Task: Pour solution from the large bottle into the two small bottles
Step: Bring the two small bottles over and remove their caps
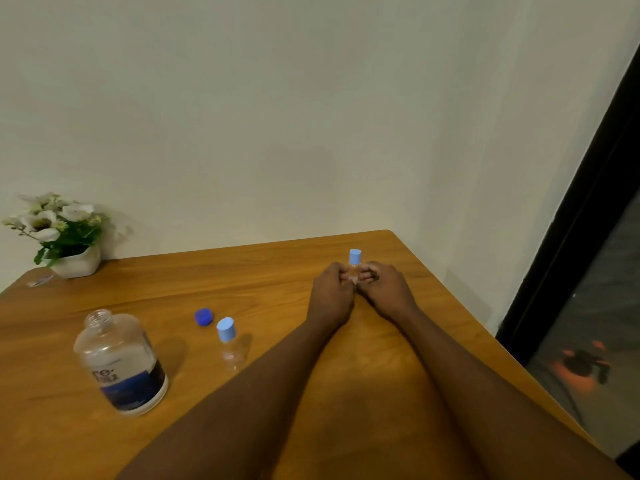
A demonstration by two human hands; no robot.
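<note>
Pale wall backs a wooden table (277, 271) with a potted white flower (59, 233) at its far left corner. Taking the large bottle (121, 362) as landmark: it stands uncapped at the near left, part full of clear solution, with its dark blue cap (203, 317) lying just to its right and a little farther back. Next to that cap, nearer the person, stands one small bottle (229, 344), its light blue cap on. Well to the right and farther back is the other small bottle (354, 266), also capped, upright on the table. The left hand (330, 292) and right hand (382, 289) close on its body from either side, each grip pinching the bottle below the cap. Whether either small bottle holds liquid is too unclear to tell. Judging by both light blue caps being on and the large bottle open, either filling is finished and recapping the large bottle remains, or the pouring has yet to start.
</note>
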